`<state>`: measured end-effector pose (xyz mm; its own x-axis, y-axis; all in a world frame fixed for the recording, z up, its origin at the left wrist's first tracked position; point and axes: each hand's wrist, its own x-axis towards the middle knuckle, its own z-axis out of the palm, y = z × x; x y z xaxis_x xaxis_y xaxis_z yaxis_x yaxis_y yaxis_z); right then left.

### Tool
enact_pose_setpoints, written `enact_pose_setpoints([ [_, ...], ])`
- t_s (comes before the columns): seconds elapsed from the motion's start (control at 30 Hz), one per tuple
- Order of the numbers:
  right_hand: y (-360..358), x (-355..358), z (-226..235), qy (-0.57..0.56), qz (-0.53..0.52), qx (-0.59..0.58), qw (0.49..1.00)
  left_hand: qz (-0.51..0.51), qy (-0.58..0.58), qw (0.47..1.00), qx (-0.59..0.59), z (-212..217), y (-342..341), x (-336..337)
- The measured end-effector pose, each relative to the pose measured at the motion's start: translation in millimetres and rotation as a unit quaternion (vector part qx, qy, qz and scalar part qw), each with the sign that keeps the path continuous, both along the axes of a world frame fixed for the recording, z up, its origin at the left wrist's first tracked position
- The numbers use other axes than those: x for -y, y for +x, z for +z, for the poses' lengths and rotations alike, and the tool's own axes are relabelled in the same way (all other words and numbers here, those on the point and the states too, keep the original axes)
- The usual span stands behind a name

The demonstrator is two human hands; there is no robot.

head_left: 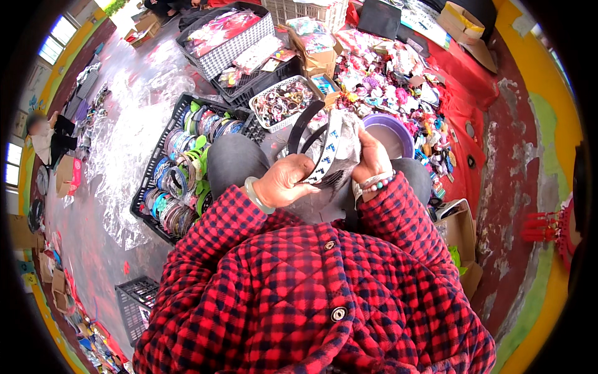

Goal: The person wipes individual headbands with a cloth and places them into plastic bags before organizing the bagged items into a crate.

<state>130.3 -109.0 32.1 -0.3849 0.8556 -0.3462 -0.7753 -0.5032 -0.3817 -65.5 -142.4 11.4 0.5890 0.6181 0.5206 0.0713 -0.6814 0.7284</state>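
In front of my lap, my left hand (288,181) is closed round the lower ends of a few headbands. One is a white headband (328,151) with a dark blue pattern; beside it a black headband (303,128) sticks up and away from me. My right hand (374,154) grips a crumpled clear plastic bag (349,134), which lies against the headbands. Whether the white band is partly inside the bag I cannot tell. The right fingertips are partly hidden behind the plastic.
A black crate (138,209) of coloured headbands stands by my left knee. Ahead are a white basket (258,103) of hair ties and a grey basket (240,47). A purple basin (408,134) sits near a large pile of hair accessories (398,81). At right is a cardboard box (461,234).
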Motion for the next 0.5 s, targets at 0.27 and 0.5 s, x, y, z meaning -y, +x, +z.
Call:
enact_pose_setpoints([
  [0.27,5.5,-1.1,1.7,0.006,0.01,0.006,1.0,0.016,0.001,0.999,-0.032,-6.5,-0.3,-0.8],
  [0.5,-15.5,21.9,-5.6,0.089,0.036,-0.023,0.995,0.106,-0.108,0.988,0.001,3.4,-4.7,1.1],
])
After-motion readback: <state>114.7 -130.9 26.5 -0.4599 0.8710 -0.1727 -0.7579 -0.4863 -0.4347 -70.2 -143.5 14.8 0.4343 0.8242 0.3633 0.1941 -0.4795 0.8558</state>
